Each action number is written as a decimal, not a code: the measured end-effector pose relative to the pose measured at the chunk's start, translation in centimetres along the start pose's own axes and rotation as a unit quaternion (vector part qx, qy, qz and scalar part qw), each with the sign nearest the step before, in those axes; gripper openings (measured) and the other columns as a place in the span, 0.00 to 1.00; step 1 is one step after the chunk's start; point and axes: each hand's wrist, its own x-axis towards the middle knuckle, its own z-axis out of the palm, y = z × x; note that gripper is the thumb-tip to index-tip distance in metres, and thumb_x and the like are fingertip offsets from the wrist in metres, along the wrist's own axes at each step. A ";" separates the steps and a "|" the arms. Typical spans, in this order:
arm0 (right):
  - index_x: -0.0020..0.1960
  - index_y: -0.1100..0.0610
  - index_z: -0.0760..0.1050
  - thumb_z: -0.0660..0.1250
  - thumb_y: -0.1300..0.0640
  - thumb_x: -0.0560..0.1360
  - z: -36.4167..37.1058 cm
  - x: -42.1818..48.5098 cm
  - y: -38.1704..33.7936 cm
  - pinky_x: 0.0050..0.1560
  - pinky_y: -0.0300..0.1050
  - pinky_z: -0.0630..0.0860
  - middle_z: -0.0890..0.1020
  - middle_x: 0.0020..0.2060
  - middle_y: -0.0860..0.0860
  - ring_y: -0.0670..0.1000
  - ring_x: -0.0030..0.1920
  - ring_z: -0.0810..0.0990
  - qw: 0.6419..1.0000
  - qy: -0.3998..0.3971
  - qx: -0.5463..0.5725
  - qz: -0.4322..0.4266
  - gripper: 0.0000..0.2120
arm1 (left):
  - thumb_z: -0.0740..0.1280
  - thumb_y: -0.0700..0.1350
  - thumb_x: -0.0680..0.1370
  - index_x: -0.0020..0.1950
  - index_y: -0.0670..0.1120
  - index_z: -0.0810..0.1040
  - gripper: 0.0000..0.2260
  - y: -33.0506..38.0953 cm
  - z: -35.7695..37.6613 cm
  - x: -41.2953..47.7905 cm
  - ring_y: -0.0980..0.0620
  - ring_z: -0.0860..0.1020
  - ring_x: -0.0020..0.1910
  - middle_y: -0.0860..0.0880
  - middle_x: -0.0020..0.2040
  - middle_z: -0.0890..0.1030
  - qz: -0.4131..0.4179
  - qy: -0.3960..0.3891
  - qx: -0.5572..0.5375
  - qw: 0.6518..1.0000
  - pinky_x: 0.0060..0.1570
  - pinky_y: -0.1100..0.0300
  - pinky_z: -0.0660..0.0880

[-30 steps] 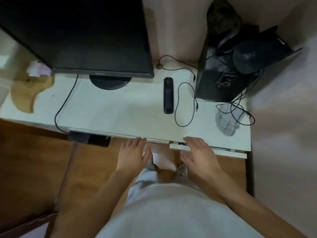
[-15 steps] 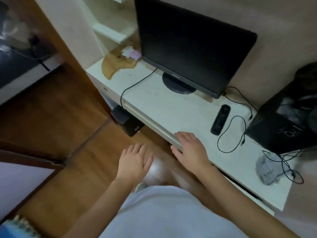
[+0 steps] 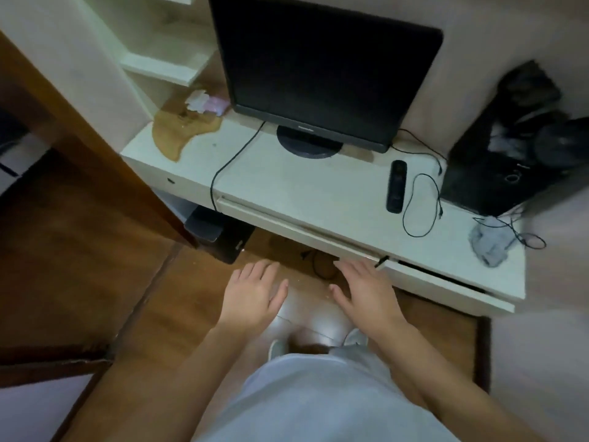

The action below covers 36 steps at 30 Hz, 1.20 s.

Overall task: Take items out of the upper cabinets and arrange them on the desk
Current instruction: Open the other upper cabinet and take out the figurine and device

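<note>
The left hand (image 3: 255,291) and the right hand (image 3: 363,288) are hovering palm down, fingers relaxed and spread, grasping nothing; the right one is sitting just by the front edge of the bench (image 3: 302,186). The upper cabinets and their items are lying out of view, so nothing is being carried yet. Doing this step well is likely meaning looking up, reaching with both hands, and aiming for the bare stretch in front of the monitor (image 3: 318,68), left of the remote (image 3: 396,186) and loose cable (image 3: 420,202).

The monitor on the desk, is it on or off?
It looks off, or at least blank: the monitor shows a uniformly black screen, with no image or glow visible.
</note>
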 end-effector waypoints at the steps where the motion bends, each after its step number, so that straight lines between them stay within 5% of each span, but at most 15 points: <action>1: 0.70 0.56 0.74 0.64 0.47 0.79 0.2 -1.4 0.3 0.66 0.48 0.70 0.78 0.66 0.51 0.53 0.67 0.74 1.000 0.009 0.004 0.028 0.23 | 0.53 0.57 0.82 0.66 0.46 0.78 0.23 0.3 0.3 0.5 0.48 0.79 0.61 0.48 0.62 0.81 0.032 -0.011 0.000 0.999 0.60 0.53 0.74; 7: 0.68 0.56 0.76 0.65 0.46 0.78 0.6 -10.5 2.4 0.64 0.48 0.74 0.80 0.63 0.50 0.52 0.65 0.76 0.983 0.070 0.007 0.167 0.22 | 0.53 0.58 0.82 0.64 0.45 0.80 0.24 5.8 0.9 2.7 0.45 0.80 0.57 0.46 0.60 0.82 0.205 -0.048 0.035 0.977 0.55 0.49 0.77; 14: 0.70 0.54 0.75 0.64 0.45 0.78 0.8 -18.9 4.9 0.65 0.48 0.74 0.78 0.67 0.49 0.50 0.68 0.73 0.957 0.107 0.018 0.271 0.23 | 0.53 0.58 0.81 0.64 0.47 0.80 0.24 13.7 2.1 2.1 0.46 0.80 0.57 0.47 0.59 0.82 0.291 -0.052 0.070 0.953 0.55 0.50 0.76; 18: 0.71 0.54 0.73 0.58 0.42 0.78 0.8 -21.8 7.4 0.65 0.50 0.74 0.77 0.68 0.49 0.52 0.68 0.74 0.954 0.092 0.014 0.286 0.26 | 0.55 0.57 0.81 0.61 0.46 0.81 0.22 16.3 2.6 0.4 0.46 0.81 0.54 0.47 0.56 0.83 0.299 -0.032 0.069 0.951 0.53 0.51 0.77; 28: 0.76 0.55 0.68 0.62 0.45 0.80 -1.4 -23.3 14.4 0.71 0.52 0.69 0.72 0.74 0.52 0.53 0.73 0.69 0.971 0.025 -0.039 0.234 0.26 | 0.54 0.58 0.80 0.57 0.47 0.83 0.22 17.1 3.7 -4.9 0.47 0.82 0.52 0.49 0.55 0.84 0.196 -0.041 0.125 0.972 0.52 0.52 0.79; 36: 0.74 0.55 0.70 0.60 0.43 0.80 -3.8 -21.6 14.9 0.68 0.51 0.71 0.74 0.71 0.51 0.54 0.71 0.70 0.970 0.032 -0.068 0.233 0.26 | 0.52 0.57 0.80 0.56 0.47 0.83 0.23 18.9 2.2 -3.7 0.47 0.83 0.50 0.48 0.52 0.84 0.189 -0.027 0.111 0.975 0.49 0.51 0.80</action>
